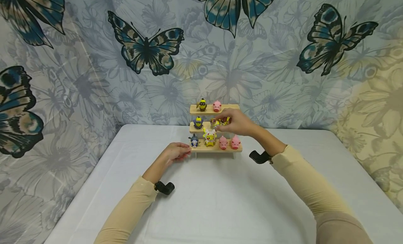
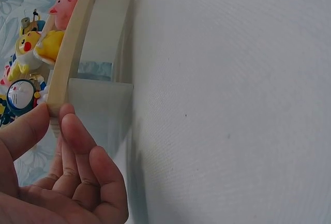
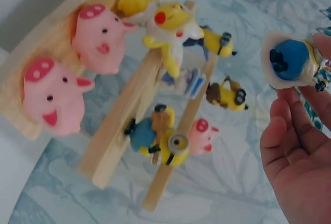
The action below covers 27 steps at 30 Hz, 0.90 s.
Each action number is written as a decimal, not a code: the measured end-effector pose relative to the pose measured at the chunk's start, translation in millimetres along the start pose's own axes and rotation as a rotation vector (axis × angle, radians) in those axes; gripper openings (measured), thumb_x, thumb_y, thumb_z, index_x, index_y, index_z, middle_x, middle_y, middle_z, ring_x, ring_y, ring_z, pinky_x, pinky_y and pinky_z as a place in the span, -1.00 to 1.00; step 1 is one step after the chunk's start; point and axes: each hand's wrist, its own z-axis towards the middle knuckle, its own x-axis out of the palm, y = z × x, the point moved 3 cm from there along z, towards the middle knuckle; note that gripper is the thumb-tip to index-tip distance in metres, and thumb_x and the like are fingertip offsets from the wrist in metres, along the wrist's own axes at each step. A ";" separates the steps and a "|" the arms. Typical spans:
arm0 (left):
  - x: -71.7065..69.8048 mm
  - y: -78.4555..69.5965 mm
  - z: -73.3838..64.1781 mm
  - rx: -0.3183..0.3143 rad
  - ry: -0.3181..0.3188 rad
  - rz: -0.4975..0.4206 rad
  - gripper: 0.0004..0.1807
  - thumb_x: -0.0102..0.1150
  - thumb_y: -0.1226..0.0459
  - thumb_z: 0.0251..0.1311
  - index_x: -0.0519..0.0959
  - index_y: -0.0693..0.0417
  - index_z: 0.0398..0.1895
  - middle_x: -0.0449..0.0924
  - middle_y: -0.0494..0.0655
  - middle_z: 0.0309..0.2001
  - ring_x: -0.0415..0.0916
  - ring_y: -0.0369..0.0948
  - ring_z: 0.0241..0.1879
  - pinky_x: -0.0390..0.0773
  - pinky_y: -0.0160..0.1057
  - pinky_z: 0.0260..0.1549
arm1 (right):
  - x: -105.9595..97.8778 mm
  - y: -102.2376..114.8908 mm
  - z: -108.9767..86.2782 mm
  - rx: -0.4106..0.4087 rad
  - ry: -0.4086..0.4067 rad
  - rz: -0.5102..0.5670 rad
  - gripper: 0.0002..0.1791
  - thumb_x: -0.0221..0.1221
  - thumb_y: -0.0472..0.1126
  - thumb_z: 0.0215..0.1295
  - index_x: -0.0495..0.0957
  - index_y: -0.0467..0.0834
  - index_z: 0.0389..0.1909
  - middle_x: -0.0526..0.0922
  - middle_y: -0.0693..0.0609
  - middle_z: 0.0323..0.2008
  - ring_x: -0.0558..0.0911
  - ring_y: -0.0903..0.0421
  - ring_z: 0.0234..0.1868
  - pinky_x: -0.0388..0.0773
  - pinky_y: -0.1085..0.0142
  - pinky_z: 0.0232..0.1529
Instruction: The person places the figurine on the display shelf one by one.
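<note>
risk: knocking neighbours off the middle step

right hand (image 1: 237,124) is at the middle step of the wooden tiered stand (image 1: 231,149), fingertips pinching a small figure (image 3: 291,63) with a blue patch on a pale base. the figure is in the fingers and off the shelf in the wrist view; whether it touches the shelf edge can't be told from the head view.

left hand (image 1: 175,152) pinches the left end of the bottom step between thumb and fingers (image 2: 76,131), bracing the stand on the white table (image 1: 220,202).

what could go wrong, as i judge it:
- shelves are narrow and crowded. the goggled yellow toy (image 1: 198,123) sits just beside the working hand; a knuckle brush would tip it.
- anything falling from the middle step lands on the bottom row: yellow-and-white figure (image 1: 209,137), two pink pigs (image 1: 229,142).
- the grip is fingertips only on a rounded toy, so it may twist or slip.
- top-step pig (image 1: 216,106) sits right above the hand; lifting the wrist could catch that shelf.
</note>
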 end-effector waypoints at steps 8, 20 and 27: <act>-1.5 2.2 0.0 -0.018 -0.003 -0.017 -0.64 0.22 0.25 0.28 0.52 0.20 0.10 0.69 -0.18 -0.38 0.54 -0.37 -0.52 0.47 -0.38 -0.45 | -10.6 -14.1 6.1 0.045 -0.057 -0.044 -0.62 0.30 -0.21 0.19 0.63 -0.27 0.02 0.66 -0.16 -0.10 0.54 -0.06 -0.19 0.45 0.21 -0.22; -2.7 -2.8 1.4 -0.025 -0.011 -0.002 -0.65 0.22 0.24 0.28 0.53 0.18 0.08 0.72 -0.14 -0.31 0.54 -0.37 -0.52 0.47 -0.37 -0.44 | -26.2 -38.0 17.3 0.185 -0.134 0.010 -0.55 0.25 -0.09 0.29 0.57 -0.22 0.13 0.62 -0.17 -0.01 0.52 -0.06 -0.04 0.44 0.15 -0.13; -2.5 1.7 4.1 -0.016 -0.004 -0.012 -0.65 0.22 0.23 0.28 0.53 0.19 0.07 0.68 -0.21 -0.40 0.53 -0.38 -0.52 0.47 -0.38 -0.43 | -33.0 -58.3 23.3 0.307 -0.174 0.072 -0.47 0.22 -0.06 0.33 0.49 -0.25 0.23 0.55 -0.23 0.01 0.48 -0.11 0.04 0.39 0.13 -0.15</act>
